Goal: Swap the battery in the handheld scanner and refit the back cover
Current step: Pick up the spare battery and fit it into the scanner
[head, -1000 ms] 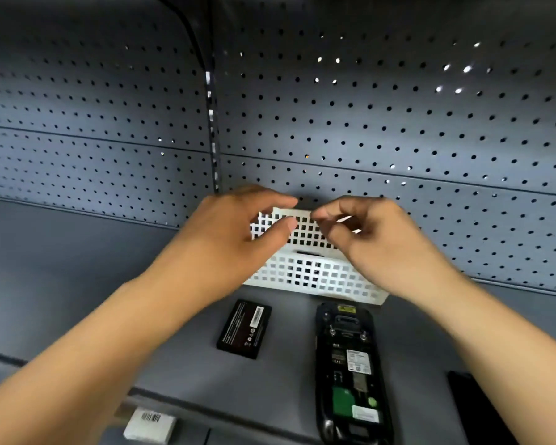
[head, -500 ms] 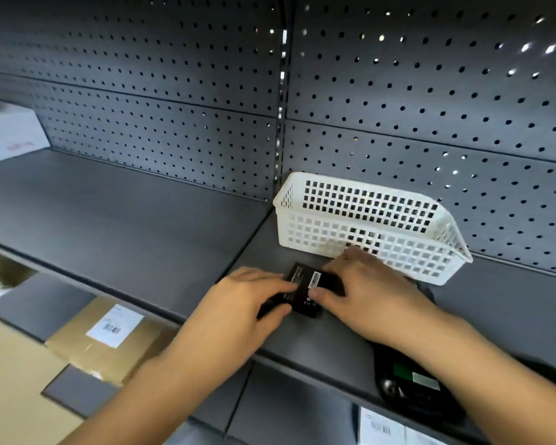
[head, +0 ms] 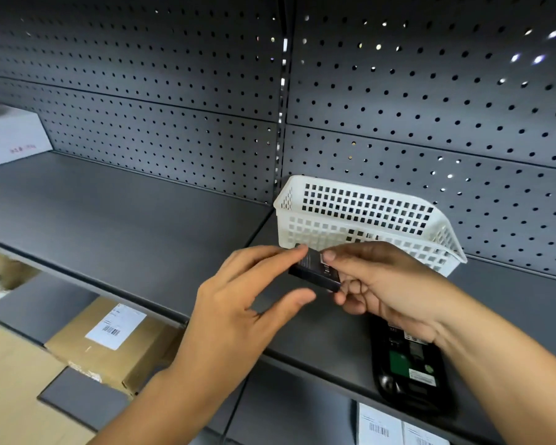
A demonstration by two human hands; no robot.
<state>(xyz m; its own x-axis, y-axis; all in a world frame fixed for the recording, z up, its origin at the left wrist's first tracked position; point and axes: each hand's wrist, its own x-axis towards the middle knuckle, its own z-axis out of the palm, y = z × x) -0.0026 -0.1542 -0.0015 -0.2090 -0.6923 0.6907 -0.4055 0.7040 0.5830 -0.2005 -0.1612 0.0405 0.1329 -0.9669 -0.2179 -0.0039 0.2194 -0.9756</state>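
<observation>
A black flat battery (head: 315, 268) is lifted above the grey shelf (head: 126, 226), just in front of the white basket (head: 366, 220). My right hand (head: 376, 281) pinches its right end between thumb and fingers. My left hand (head: 247, 303) touches the battery's far left corner with a fingertip, its thumb spread apart below. The black handheld scanner (head: 408, 364) lies face down near the shelf's front edge, back cover off, its battery bay showing a green board and labels. My right forearm hides its top part. No back cover is in view.
A perforated grey back panel (head: 430, 107) rises behind the shelf. A white box (head: 10, 136) sits at the far left. Below the shelf lie cardboard boxes (head: 106, 345) with barcode labels, and white labelled boxes (head: 385, 428) at the bottom right.
The hands came down from the basket to the battery on the shelf, and it is now raised off the shelf in my right hand. The view shifted left.
</observation>
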